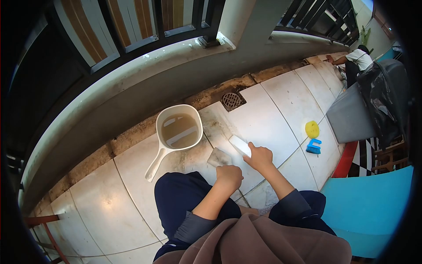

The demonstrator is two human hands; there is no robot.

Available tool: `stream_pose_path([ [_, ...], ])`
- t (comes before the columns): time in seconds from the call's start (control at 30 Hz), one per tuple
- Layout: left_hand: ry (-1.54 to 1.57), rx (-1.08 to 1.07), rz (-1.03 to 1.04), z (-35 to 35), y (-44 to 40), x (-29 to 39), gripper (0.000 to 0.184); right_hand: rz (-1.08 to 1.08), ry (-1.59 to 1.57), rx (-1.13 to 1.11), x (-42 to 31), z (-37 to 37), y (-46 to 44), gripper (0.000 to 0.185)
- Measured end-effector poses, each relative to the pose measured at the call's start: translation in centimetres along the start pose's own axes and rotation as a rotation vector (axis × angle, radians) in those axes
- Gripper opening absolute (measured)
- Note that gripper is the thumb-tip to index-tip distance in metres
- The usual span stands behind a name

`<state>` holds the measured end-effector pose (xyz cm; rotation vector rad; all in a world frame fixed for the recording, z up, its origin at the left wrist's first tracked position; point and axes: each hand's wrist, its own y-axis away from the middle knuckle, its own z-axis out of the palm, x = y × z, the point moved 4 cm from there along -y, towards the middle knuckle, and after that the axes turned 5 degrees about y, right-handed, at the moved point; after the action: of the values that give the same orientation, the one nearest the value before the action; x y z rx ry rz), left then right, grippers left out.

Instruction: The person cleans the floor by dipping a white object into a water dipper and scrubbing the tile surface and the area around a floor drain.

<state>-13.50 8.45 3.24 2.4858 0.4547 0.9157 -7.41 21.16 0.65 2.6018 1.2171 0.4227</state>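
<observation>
Holds a white block [239,145] by its near end in the closely wrapped right hand [260,157], low over the tiled floor [101,207]. Looks light, stiff, perhaps slippery if wet; best gripped along both long sides. Curls the left hand [229,177] against a grey-stained piece [219,157], probably light; cannot tell whether gripping it.

My block [239,145] is white, the square piece [219,157] mottled grey, my sleeves [192,225] grey, trousers [180,191] navy, scarf [246,237] brown. I see a white dipper [183,148], yellow sponge [312,129], blue brush [314,147], stained white tiles [105,200].
</observation>
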Motion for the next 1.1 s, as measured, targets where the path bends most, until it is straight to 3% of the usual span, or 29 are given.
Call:
stream_pose_path([
  [0.17,-0.013,-0.040,0.003,0.3,0.0,0.6,0.032,0.031,-0.019,0.030,0.3,0.8,1.4,0.048],
  [0.4,-0.005,-0.030,0.002,0.5,-0.5,0.0,0.033,0.039,-0.033,0.037,-5.8,-3.9,-11.5,0.053],
  [0.53,0.002,-0.047,-0.011,0.3,-0.5,-0.4,0.034,0.053,-0.039,0.048,-7.2,-4.9,-14.3,0.055],
  [0.9,-0.007,-0.022,0.021,0.5,-0.2,0.3,0.033,0.018,-0.041,-0.016,-1.0,0.7,1.8,0.049],
  [1.1,0.008,-0.020,0.046,0.8,-0.6,0.4,0.032,0.029,-0.032,0.071,-3.3,-0.6,-2.8,0.045],
])
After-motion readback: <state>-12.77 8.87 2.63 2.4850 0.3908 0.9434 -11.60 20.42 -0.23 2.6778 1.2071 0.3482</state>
